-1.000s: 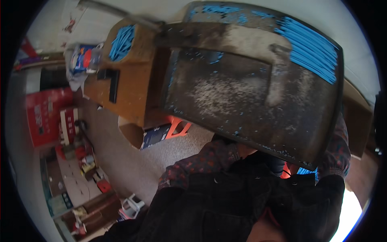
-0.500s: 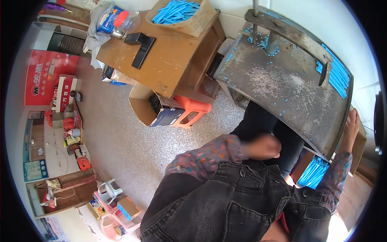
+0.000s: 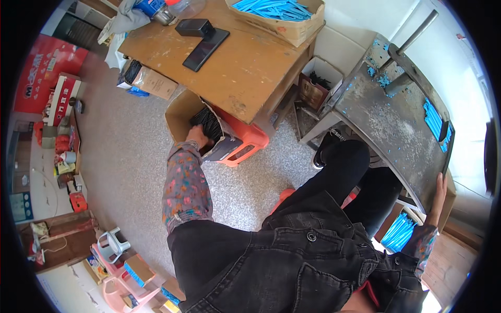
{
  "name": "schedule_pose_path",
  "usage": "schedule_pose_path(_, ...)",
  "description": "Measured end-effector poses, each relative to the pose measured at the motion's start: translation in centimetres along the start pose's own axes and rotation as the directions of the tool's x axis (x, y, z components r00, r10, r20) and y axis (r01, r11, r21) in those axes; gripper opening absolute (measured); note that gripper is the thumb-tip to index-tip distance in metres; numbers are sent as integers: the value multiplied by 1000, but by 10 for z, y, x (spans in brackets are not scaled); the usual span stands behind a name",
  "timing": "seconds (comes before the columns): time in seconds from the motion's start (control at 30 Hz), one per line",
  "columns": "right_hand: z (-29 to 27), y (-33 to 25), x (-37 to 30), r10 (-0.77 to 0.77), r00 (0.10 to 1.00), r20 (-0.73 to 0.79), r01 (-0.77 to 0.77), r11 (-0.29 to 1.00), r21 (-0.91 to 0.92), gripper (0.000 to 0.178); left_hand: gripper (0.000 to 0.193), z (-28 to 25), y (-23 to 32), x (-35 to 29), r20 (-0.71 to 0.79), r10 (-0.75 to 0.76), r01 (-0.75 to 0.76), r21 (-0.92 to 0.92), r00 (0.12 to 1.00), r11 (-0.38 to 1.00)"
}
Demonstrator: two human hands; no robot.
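Observation:
My left hand (image 3: 197,136) reaches into an open cardboard box (image 3: 178,110) that holds a bundle of thin black pieces (image 3: 206,122). Its fingertips are at the black pieces and partly hidden, so their grip does not show. The box sits on an orange plastic stool (image 3: 251,140). My right hand (image 3: 439,197) rests with stretched fingers against the right edge of a worn metal worktable (image 3: 386,122), holding nothing. Blue strips (image 3: 434,121) lie along the far right of that worktable, and blue crumbs are scattered around its upright metal post (image 3: 399,84).
A wooden table (image 3: 229,83) carries a black phone-like slab (image 3: 206,51) and a carton of blue strips (image 3: 300,32). Another box (image 3: 319,86) stands between the tables. More blue strips (image 3: 399,233) fill a box under the worktable. Pink chairs (image 3: 117,284) stand at lower left.
My left hand has gone from near my lap out left into the cardboard box. My view has shifted, and my right hand stays at the worktable's edge.

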State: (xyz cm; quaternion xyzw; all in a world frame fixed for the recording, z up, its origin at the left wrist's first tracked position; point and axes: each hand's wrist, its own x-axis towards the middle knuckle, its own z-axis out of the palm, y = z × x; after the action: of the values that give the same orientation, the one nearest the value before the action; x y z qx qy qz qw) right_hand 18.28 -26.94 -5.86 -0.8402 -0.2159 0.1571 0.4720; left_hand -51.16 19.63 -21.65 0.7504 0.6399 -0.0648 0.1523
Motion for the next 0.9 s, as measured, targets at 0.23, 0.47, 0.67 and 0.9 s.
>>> schedule_pose_path(0.23, -12, -7, -13, 86, 995, -54, -90, 992, -87, 55, 65, 85, 6, 32, 298, -24, -79, 331, 954, 940)
schedule_pose_path(0.47, -13, -16, -17, 156, 988, -14, -156, 984, -87, 45, 40, 59, 36, 17, 138, 83, -112, 221, 987, 969)
schedule_pose_path(0.67, -8, -24, -22, 197, 980, -33, -199, 977, -77, 42, 45, 74, 28, 21, 64, 64, -70, 96, 996, 993)
schedule_pose_path(0.9, -9, -12, -15, 198, 980, 0, -198, 978, -61, 42, 55, 85, -13, 46, 145, 123, -134, 64, 982, 989)
